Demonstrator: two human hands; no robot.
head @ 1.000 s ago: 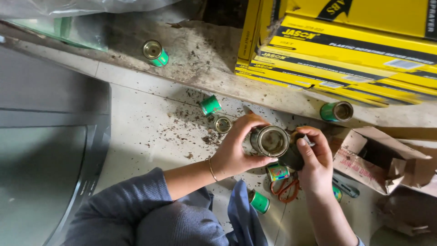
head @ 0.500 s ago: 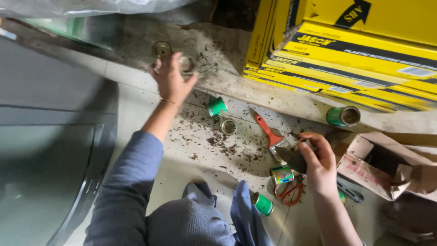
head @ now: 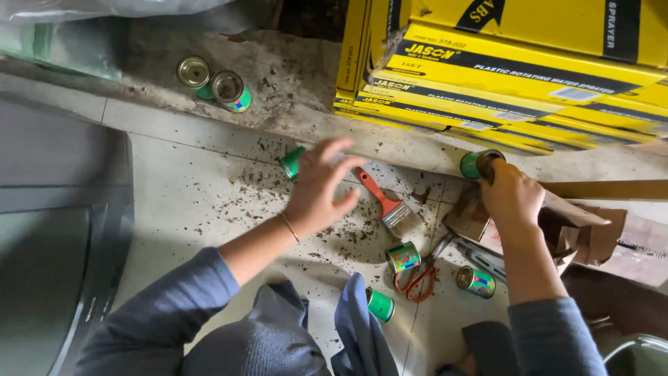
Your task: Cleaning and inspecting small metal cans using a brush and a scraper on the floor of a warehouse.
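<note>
1. The left hand (head: 321,186) is in the middle of the frame, above the dirty floor (head: 188,202). Its fingers are spread wide and a bit blurry. It holds nothing. It is right beside a small green can (head: 292,162) lying on its side.
2. The right hand (head: 513,197) is at the right of the frame. It is curled around another green can (head: 479,163), close to the stack of yellow boxes (head: 515,69).
3. These cans look small, light and hard. Their round metal sides may be slippery, so taking hold around the middle, with fingers on both sides, looks best. On their sides they could roll.
4. Between the hands lies a paintbrush (head: 385,202) with a red handle.
5. Lower down are red scissors (head: 417,275) and three more little cans.
6. Two open cans (head: 212,82) stand touching at the upper left.
7. Torn brown cardboard (head: 577,230) lies under the right hand.
</note>
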